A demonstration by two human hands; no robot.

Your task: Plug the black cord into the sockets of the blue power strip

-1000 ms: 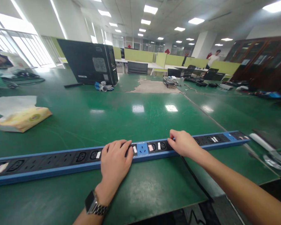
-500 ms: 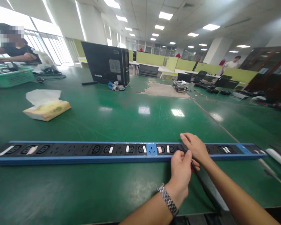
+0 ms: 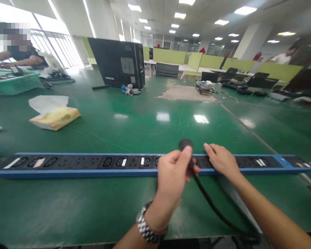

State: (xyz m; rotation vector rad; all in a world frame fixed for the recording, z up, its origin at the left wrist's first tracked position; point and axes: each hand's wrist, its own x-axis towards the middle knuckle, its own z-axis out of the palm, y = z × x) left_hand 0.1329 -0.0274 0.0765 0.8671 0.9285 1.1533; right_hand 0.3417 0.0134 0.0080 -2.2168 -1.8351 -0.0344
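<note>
A long power strip (image 3: 75, 173) with blue edges and black sockets lies across the green table in front of me. My left hand (image 3: 172, 173), with a metal watch on its wrist, is closed around a black power plug (image 3: 186, 143). That plug is held up above the strip, clear of the sockets. Its black cable (image 3: 209, 202) curves down to the right toward the table's near edge. On the right part of the strip rests my right hand (image 3: 223, 160), gripping it, with some of its fingers hidden.
A tissue pack (image 3: 55, 117) lies at the left, near a green basket (image 3: 18, 84). Behind stand a black computer case (image 3: 116, 65) and blue-white gloves (image 3: 130, 90). One person sits at the far left; another is at the far right. Bare board shows through the torn table covering (image 3: 181, 92).
My left hand has moved up and left from beside my right hand, lifting the black plug off the strip. My right hand stays on the strip. The view has shifted slightly.
</note>
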